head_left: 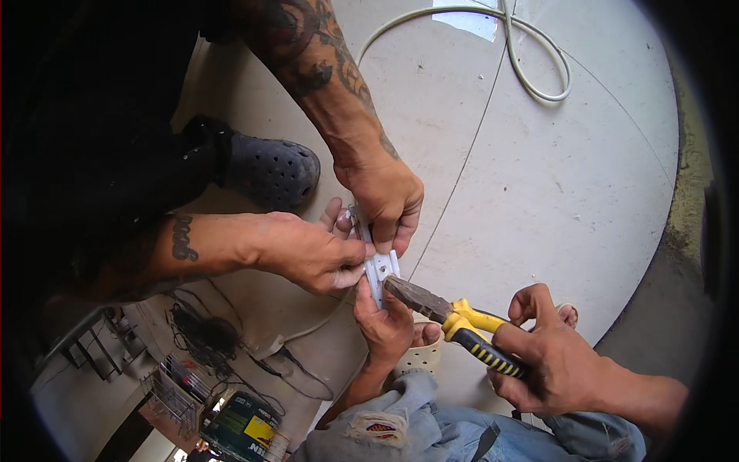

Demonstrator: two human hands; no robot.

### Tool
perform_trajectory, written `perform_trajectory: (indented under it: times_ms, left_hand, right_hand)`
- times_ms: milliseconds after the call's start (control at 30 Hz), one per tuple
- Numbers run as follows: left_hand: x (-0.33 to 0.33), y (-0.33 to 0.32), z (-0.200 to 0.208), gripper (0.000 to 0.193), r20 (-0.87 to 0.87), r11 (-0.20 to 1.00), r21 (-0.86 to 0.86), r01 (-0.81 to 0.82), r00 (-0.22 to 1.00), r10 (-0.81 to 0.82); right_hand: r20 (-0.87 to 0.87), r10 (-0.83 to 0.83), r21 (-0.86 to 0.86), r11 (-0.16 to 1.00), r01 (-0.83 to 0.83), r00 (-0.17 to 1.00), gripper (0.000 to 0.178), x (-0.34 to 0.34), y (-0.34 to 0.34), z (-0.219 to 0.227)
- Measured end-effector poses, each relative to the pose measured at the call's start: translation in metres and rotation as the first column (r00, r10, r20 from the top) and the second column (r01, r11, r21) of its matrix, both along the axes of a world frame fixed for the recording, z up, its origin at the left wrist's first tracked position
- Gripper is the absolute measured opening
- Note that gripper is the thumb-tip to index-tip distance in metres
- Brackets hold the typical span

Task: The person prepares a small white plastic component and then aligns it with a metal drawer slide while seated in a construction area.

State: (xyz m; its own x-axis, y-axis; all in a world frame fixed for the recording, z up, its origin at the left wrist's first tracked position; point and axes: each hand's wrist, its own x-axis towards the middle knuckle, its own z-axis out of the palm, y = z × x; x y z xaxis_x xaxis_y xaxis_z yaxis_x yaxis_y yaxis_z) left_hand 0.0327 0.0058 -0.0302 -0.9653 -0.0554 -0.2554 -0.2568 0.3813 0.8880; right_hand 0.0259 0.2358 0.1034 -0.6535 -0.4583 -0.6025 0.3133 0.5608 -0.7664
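Note:
My right hand (543,354) is wrapped around the yellow-and-black handles of a pair of pliers (473,325). The pliers' metal jaws point left and reach the lower part of a small white plastic fitting (382,269) with raised side edges and a small hole or screw in its middle. Closed on the near end of that fitting is my left hand (383,327). From the far side, a co-worker's upper hand (382,196) presses fingers onto the fitting's top. The co-worker's other hand (315,254) pinches its left edge. Whether the jaws grip anything is hidden.
A pale cable (566,81) loops on the light floor (554,200) at the back. The co-worker's dark clog (275,173) stands at left. Lower left are tangled black cords (198,331), a wire basket (171,396) and a dark green box (240,427). My jeans-clad legs (431,427) are nearest.

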Motion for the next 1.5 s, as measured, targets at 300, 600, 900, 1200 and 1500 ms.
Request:
perform_trajectory:
  times_ms: [300, 600, 900, 1200, 1500]
  left_hand:
    - [0.003, 0.0, -0.009, 0.027, 0.12, 0.996, 0.072, -0.054, 0.992, 0.045]
    - [0.002, -0.007, -0.013, 0.032, 0.047, 1.0, -0.024, -0.018, 0.999, 0.019]
    - [0.0, -0.026, -0.014, 0.047, -0.042, 0.967, -0.226, 0.121, 0.99, -0.134]
    - [-0.005, -0.034, -0.02, 0.056, -0.146, 0.944, -0.266, 0.197, 0.959, -0.242]
    - [-0.006, -0.035, -0.015, 0.053, -0.122, 0.933, -0.294, 0.207, 0.96, -0.252]
  right_hand:
    - [0.371, -0.326, -0.25, 0.867, 0.431, 0.87, 0.022, 0.021, -0.001, -0.034]
    - [0.823, -0.145, -0.298, 0.712, 0.636, 0.549, 0.017, 0.001, 0.005, -0.024]
    - [0.932, 0.36, 0.026, 0.023, 0.999, -0.033, 0.046, 0.022, -0.009, -0.053]
    - [0.936, 0.349, 0.002, 0.141, 0.99, -0.051, 0.023, 0.006, -0.012, -0.06]
    - [0.886, 0.457, 0.069, 0.031, 0.997, -0.075, 0.043, 0.006, -0.013, -0.066]
